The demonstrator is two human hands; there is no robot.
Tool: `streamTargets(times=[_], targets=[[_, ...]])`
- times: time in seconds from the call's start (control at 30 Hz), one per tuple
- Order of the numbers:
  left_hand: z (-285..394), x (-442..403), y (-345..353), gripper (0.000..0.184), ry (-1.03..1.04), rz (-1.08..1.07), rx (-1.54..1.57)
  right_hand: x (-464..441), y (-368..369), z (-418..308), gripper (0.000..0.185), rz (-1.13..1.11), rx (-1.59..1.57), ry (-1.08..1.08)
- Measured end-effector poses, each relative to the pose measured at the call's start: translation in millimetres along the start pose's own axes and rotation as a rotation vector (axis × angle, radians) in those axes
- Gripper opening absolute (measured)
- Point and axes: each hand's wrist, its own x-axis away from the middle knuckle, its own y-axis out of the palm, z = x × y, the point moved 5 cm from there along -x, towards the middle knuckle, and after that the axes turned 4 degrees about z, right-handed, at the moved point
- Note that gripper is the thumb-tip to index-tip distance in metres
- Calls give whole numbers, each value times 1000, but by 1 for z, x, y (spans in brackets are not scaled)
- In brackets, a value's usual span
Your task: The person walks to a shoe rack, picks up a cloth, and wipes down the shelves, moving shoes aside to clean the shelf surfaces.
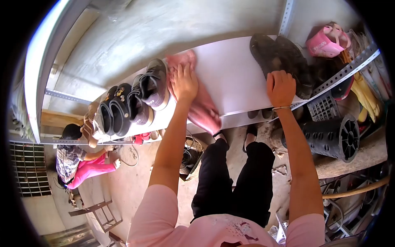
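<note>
On the white shelf board (230, 70), my left hand (184, 83) presses a long pink cloth (201, 99) down with its fingers bent over it. The cloth's lower end hangs over the front edge. My right hand (282, 88) is closed at the side of a pair of dark shoes (273, 53) at the right end; its fingertips are partly hidden. Just left of the cloth stand grey sneakers (154, 85), with black clogs (119, 109) farther left.
A pink basket (328, 41) and a black plastic cylinder (329, 138) lie beyond the perforated metal upright (349, 74) on the right. Beneath the shelf is a box with dark items (191, 158). Another person (78, 160) squats at the left, near a wooden frame (101, 214).
</note>
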Motion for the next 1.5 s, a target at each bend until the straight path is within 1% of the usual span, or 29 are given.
streamTargets(times=[0.03,0.17,0.2,0.23,0.27,0.3,0.33,0.37,0.4,0.43,0.47,0.57,0.6,0.67,0.73,0.8,0.87,0.93,0.97,1.0,1.03,1.07,1.13,1.17,1.2,1.27,1.33,1.4,1.5], targets=[[-7,19,-9,49,-7,5,-8,0,-1,0,13,2,8,-4],[-26,101,-46,39,280,53,153,1,-2,-1,14,-3,44,-7],[-28,122,-64,35,267,91,245,1,-2,-1,14,2,36,-6],[-32,145,-78,34,268,134,204,1,-2,-1,14,1,41,-9],[-48,170,-80,33,282,173,75,2,-2,0,14,-3,49,-14],[-55,190,-93,30,273,203,109,1,-1,0,14,-1,50,-12],[-97,209,-82,24,84,119,407,0,-1,0,14,3,44,-11],[-140,229,-71,21,-122,91,703,1,-2,0,14,1,38,-10],[-161,245,-77,25,-572,212,565,3,-1,0,14,-6,42,-7],[-171,249,-84,27,-761,214,899,3,-1,0,14,-14,42,-6],[-172,244,-99,30,-678,168,811,3,0,1,14,-18,43,-4],[-112,189,-144,27,-402,167,753,3,-1,1,14,-7,28,-7],[-93,165,-150,26,-332,176,717,2,0,0,14,-6,27,-5],[-47,114,-159,24,-111,219,796,3,1,2,14,-21,18,19],[-5,62,-162,30,46,240,767,3,1,2,14,-13,26,22],[31,7,-148,39,191,323,630,3,2,2,14,-11,37,23],[63,-36,-110,58,199,140,598,3,0,1,15,1,-3,25],[73,-70,-39,62,233,-29,57,4,2,3,16,-8,26,29],[73,-76,-3,62,242,-37,68,5,3,3,16,-3,13,32],[73,-78,37,61,264,-82,-9,4,3,4,16,4,3,32],[85,-76,56,60,284,-126,-85,3,2,4,16,-5,11,37],[91,-78,67,60,287,-134,-72,3,3,6,16,-14,24,35],[106,-79,69,56,381,-157,-4,4,3,5,16,-8,-11,61],[113,-73,67,47,522,0,20,5,3,3,16,-14,-16,61],[126,-58,51,34,728,1,153,5,2,3,16,-17,-6,66],[139,-21,32,23,937,-22,201,2,2,3,16,-6,-7,68],[137,23,-2,24,794,-96,391,4,2,3,15,-7,-4,52],[121,63,-21,26,866,18,394,4,1,2,15,-23,-7,57],[87,110,-55,24,878,-46,453,4,2,2,14,-17,12,41]])
